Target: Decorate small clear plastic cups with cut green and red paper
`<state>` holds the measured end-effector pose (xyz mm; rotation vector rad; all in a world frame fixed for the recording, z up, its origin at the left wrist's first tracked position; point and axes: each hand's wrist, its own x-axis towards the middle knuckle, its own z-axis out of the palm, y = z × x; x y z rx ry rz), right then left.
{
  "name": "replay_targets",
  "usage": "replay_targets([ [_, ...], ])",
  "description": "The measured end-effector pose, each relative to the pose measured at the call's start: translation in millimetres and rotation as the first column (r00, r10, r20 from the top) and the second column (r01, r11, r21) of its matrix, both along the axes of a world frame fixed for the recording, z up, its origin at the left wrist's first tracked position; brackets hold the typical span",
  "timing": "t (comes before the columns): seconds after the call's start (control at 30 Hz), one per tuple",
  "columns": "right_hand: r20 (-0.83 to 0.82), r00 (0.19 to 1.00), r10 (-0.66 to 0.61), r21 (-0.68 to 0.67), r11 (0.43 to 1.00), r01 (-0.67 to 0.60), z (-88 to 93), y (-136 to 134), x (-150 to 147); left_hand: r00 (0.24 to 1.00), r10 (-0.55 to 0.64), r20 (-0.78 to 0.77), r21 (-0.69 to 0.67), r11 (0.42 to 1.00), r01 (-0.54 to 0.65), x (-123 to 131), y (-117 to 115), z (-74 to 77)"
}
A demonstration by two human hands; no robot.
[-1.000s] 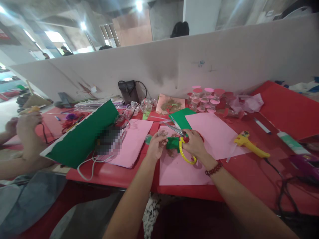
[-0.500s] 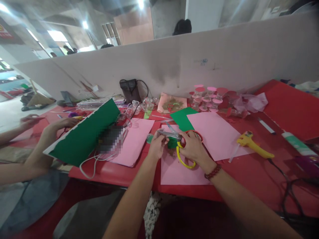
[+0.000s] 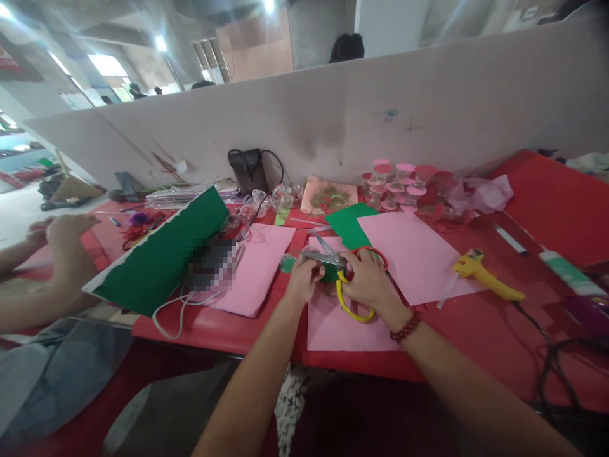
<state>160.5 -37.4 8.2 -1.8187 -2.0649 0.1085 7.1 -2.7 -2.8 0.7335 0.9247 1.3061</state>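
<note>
At the frame's centre, your left hand's (image 3: 304,278) fingers seem to pinch the green paper (image 3: 330,273) while your right hand's (image 3: 370,279) fingers wrap the scissors (image 3: 337,260), blades parted, so the cutting looks under way but unfinished.

a black bag (image 3: 246,172) with a strap stood on the red table (image 3: 457,343) in front of a pale wall (image 3: 190,136). to the right, a yellow glue gun (image 3: 485,274) lay near a white pen (image 3: 510,239), with a red board (image 3: 556,209) beyond. a lamp (image 3: 160,43) shone above the wall.
</note>
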Motion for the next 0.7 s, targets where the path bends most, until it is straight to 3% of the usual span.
replay_targets([
  [0.3,-0.032,0.999,0.022,-0.013,1.0,-0.022,-0.5,2.9,-1.6,1.0,-0.032,0.001,-0.048,0.998,0.032,4.2,-4.9,6.0],
  [0.7,0.013,0.999,-0.036,0.019,0.999,0.036,-5.3,5.6,-6.2,1.0,0.018,0.001,-0.019,1.0,-0.017,9.4,-3.4,-0.4],
])
